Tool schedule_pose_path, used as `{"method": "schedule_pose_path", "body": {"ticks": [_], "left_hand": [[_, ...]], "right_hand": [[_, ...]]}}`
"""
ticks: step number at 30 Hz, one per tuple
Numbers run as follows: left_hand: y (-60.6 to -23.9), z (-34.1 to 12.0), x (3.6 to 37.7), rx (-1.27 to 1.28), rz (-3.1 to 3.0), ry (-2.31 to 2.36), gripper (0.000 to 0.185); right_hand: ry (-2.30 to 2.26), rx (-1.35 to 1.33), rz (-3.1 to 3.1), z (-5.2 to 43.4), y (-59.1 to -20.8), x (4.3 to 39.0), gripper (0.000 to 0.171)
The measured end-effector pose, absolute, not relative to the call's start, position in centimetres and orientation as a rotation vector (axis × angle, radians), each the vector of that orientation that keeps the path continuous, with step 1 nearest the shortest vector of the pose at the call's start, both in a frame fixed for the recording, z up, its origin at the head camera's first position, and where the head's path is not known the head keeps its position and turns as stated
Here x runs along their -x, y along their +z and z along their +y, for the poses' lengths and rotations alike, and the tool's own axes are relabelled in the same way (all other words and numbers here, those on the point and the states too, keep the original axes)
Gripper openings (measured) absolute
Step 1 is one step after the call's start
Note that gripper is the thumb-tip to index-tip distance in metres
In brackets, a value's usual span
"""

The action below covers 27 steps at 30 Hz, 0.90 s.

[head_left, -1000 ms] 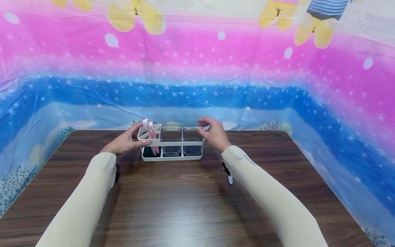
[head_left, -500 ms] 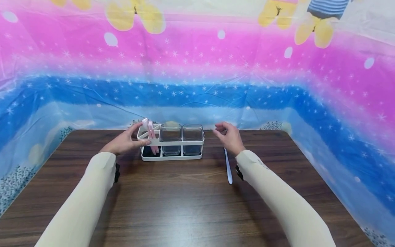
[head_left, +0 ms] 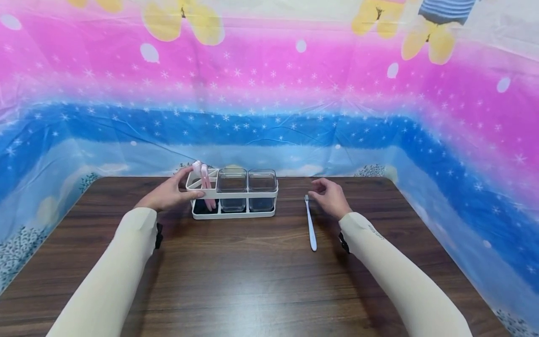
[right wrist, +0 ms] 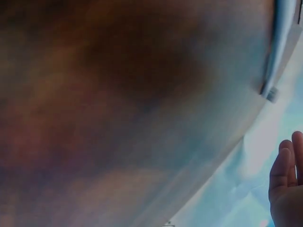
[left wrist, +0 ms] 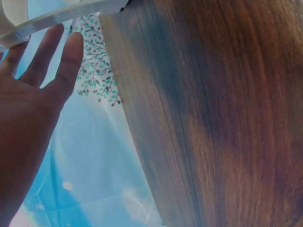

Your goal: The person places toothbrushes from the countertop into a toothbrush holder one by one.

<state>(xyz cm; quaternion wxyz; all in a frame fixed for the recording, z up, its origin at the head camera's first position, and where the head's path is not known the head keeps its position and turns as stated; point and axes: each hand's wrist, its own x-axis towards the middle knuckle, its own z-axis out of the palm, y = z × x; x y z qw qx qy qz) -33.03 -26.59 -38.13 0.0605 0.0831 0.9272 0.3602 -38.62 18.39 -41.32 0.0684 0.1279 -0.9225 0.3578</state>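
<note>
From the head view I have my left hand [head_left: 170,193] against the left end of the white caddy [head_left: 233,213], thumb lying along the top rail and the fingers extended along the end wall; the left wrist view shows those fingers [left wrist: 66,56] fairly straight, tips touching the white rim [left wrist: 61,14], so I read the hand as spread and bracing the caddy rather than clenched on it; the caddy stands at the far middle of the dark wooden table [head_left: 252,281], close to the far edge; its left compartment holds two pink toothbrushes [head_left: 205,185] standing nearly upright, heads up; its middle and right compartments each hold a clear square cup [head_left: 232,189]; my right hand [head_left: 330,196] sits to the right of the caddy, well apart from it, fingers loosely curled and holding nothing that I can see; just left of that hand lies a white toothbrush [head_left: 310,224] flat on the table, head at the far end near my fingertips, handle running toward me; I cannot tell whether a fingertip touches the head; the right wrist view is blurred, showing only relaxed fingers [right wrist: 286,165] and the toothbrush [right wrist: 279,52] at the frame's edge; a bright pink and blue printed sheet [head_left: 269,103] hangs behind and round the table.
</note>
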Motion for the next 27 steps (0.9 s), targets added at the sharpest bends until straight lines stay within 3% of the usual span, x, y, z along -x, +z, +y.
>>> {"method": "schedule_pose_path", "body": {"ticks": [27], "left_hand": [[-38.2,-26.6,33.1,-0.287,2.822,1.086,0.106]], "right_hand": [[1.022,-0.305,-3.065,18.4,-43.2,38.6,0.034]]}}
